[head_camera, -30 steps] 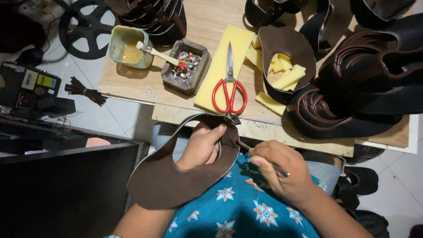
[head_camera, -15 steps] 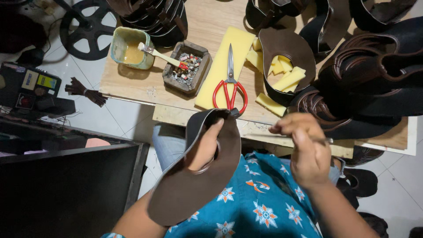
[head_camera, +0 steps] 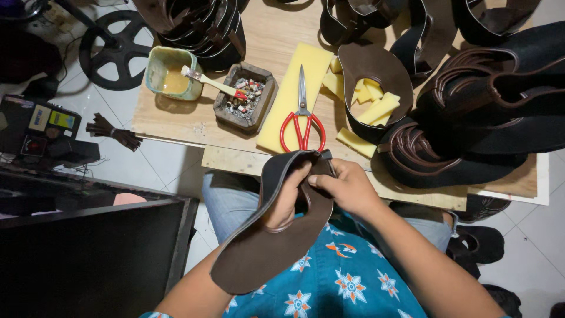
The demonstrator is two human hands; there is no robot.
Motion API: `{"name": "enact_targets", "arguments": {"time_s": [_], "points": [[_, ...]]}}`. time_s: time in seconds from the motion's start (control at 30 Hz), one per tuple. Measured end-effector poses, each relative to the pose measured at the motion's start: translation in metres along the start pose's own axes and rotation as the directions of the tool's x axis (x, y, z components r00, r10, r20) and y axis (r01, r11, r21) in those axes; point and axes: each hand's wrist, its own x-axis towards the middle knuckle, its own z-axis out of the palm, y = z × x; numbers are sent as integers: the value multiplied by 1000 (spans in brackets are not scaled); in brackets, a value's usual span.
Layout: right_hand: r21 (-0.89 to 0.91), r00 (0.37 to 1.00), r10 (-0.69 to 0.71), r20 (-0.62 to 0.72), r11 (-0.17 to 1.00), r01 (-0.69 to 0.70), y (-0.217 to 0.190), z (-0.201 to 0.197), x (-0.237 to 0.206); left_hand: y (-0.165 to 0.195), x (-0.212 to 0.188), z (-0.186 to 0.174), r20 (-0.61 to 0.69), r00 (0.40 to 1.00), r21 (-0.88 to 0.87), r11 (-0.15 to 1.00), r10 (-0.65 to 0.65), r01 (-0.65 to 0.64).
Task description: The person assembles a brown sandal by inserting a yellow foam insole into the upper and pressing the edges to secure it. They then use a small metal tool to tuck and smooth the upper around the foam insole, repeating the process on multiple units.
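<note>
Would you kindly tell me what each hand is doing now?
Left hand: closed on the brown leather piece.
Right hand: pinching the same piece's edge.

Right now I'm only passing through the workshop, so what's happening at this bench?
A seated person holds a dark brown leather piece over their lap. The left hand is tucked inside its curve and the right hand pinches its upper edge. Red-handled scissors lie on a yellow foam sheet on the wooden bench.

You are sitting over a pale tiled floor, facing a low wooden board under soft, even light; a black cabinet is standing along your left edge.
</note>
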Motion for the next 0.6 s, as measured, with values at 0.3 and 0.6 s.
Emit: {"name": "enact_targets", "arguments": {"time_s": [0.3, 0.6], "points": [[-36, 998, -37, -45, 999, 35, 17, -4, 9, 54, -55, 34, 313, 902, 462, 783, 297, -417], [10, 999, 4, -37, 1000, -4, 16, -8, 9, 82, -81, 40, 677, 577, 652, -8, 457, -758]]}}
